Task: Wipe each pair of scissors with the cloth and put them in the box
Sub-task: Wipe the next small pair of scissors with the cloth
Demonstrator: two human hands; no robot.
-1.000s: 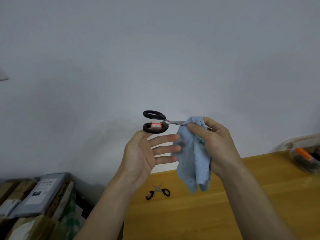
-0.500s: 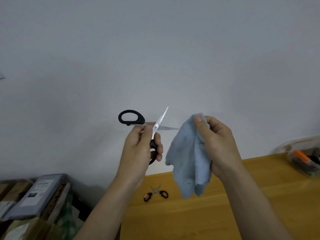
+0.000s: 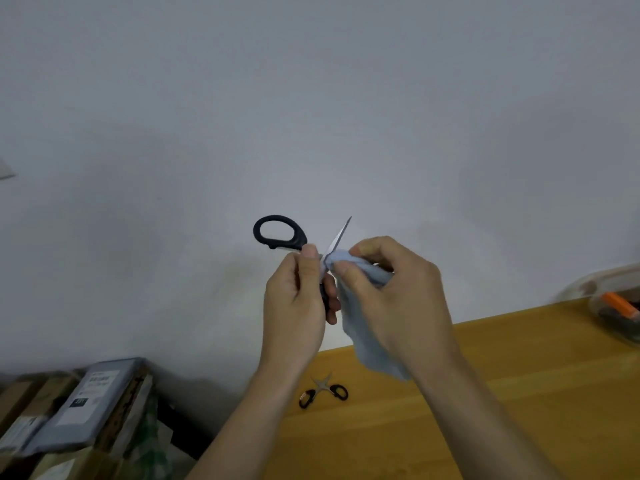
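Cloth [image 3: 360, 268] now pinches scissors' [image 3: 280, 233] blade

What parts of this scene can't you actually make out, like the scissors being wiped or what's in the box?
- Head view: the second blade of the black scissors is covered by the blue cloth and right hand.
- Their lower handle loop is hidden inside the left hand.
- The clear box is cut off by the right edge; its contents are blurred.
- The small scissors on the table are too small for detail.
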